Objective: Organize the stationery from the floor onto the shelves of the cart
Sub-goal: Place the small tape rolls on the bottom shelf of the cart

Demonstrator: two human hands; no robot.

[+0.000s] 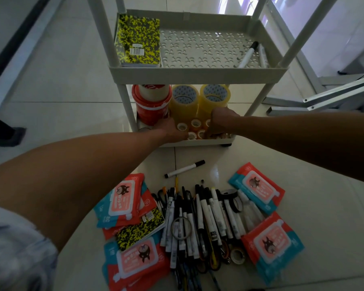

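Tiled floor (281, 175), "Wipes" packs (258, 186), both hands (172, 130) (221, 120) curled among small tape rolls (194, 124), grip unclear.

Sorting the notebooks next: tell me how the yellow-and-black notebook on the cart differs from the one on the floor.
The notebook on the cart lies fully exposed at the left end of the upper shelf; the notebook on the floor is partly buried among wipes packs. The cart one sits square with the shelf edge, the floor one askew. Both share the same yellow-and-black speckled cover, with a barcode label showing.
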